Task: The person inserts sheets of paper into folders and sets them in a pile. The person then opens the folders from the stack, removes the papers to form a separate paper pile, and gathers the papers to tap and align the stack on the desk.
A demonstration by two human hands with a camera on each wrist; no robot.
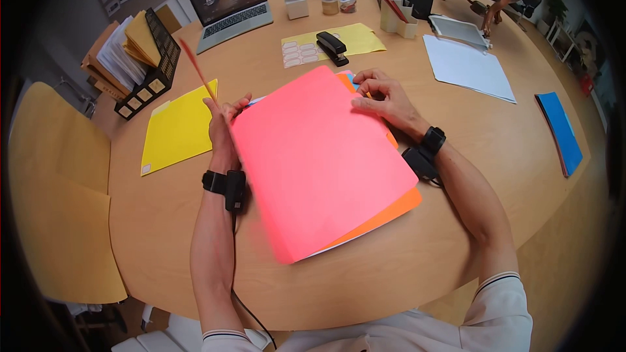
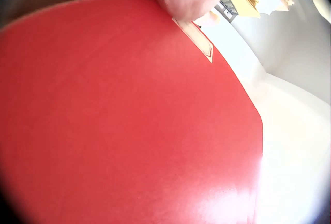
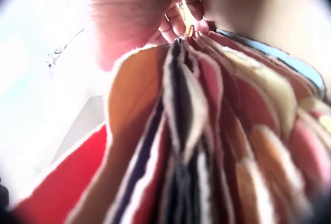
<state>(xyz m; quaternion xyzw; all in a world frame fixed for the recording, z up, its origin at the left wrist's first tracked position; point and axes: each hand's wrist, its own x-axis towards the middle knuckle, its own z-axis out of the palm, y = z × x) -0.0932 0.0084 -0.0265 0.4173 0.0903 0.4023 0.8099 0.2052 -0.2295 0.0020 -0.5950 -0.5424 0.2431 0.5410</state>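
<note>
A pink-red file folder [image 1: 319, 163] lies tilted on top of a stack, with an orange folder [image 1: 391, 212] showing below it. At the stack's left edge, my left hand [image 1: 225, 117] holds a thin red cover between thumb and fingers; the cover stands nearly edge-on. In the left wrist view this red cover [image 2: 119, 105] fills most of the frame, a pale label [image 2: 199, 40] near its edge. My right hand [image 1: 391, 101] grips the stack's upper right edge with bent fingers. Many-coloured folder edges [image 3: 207, 131] fan apart below that hand in the right wrist view.
Beyond the stack, a black stapler [image 1: 333, 48] rests on a yellow folder with a label sheet [image 1: 300, 54]. Another yellow folder [image 1: 176, 130] lies left, white paper [image 1: 469, 68] and a blue folder [image 1: 559, 133] right. A laptop [image 1: 231, 10] and file holder [image 1: 147, 68] stand behind.
</note>
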